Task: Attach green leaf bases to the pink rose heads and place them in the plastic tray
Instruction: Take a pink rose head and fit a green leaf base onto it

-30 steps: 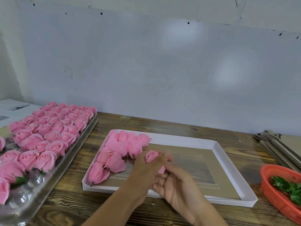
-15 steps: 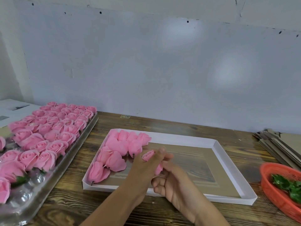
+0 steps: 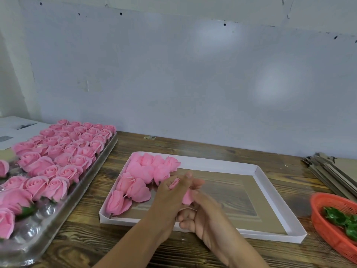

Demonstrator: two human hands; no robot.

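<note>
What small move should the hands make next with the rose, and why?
Probably the right hand should fetch a green leaf base from the orange basket: the rose head gripped by the left hand shows no green.

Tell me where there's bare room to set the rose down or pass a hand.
The white tray is bare across its middle and right, between the loose rose heads at its left end and its right wall. Bare wood lies between it and the orange basket. The plastic tray is crowded; only near cups sit vacant. Both hands, left hand and right hand, grip the rose.
</note>
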